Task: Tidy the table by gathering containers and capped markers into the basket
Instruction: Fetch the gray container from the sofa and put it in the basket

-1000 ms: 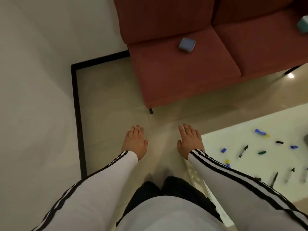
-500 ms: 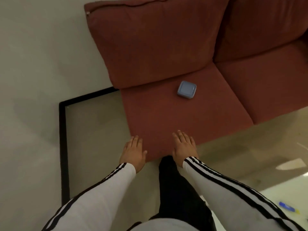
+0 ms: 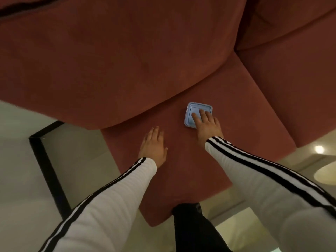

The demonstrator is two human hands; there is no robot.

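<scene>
Sleeves: two white sleeves with black stripes reach forward from the bottom of the view, over dark trousers at the sofa's front edge.
Left hand (image 3: pixel 154 145): flat and palm down over the seat cushion (image 3: pixel 181 170), fingers together, holding nothing – it looks placed there for balance during the lean, though whether it presses on the fabric I cannot tell.
Right hand (image 3: pixel 206 125): stretched farther in, fingers spread and laid over the near corner of the container – the grip is apart, not yet closed on anything.
Container (image 3: pixel 197 110): a small square box with a pale blue lid, lying flat on the red seat cushion just in front of the back cushion (image 3: pixel 109 60), well away from any desk or basket, neither of which is in view.
Step in hand: probably the pickup of this stray container; the fingers need to wrap its edges before it can be lifted.
Floor (image 3: pixel 21 142): pale, with a black strip, left of the sofa.
</scene>
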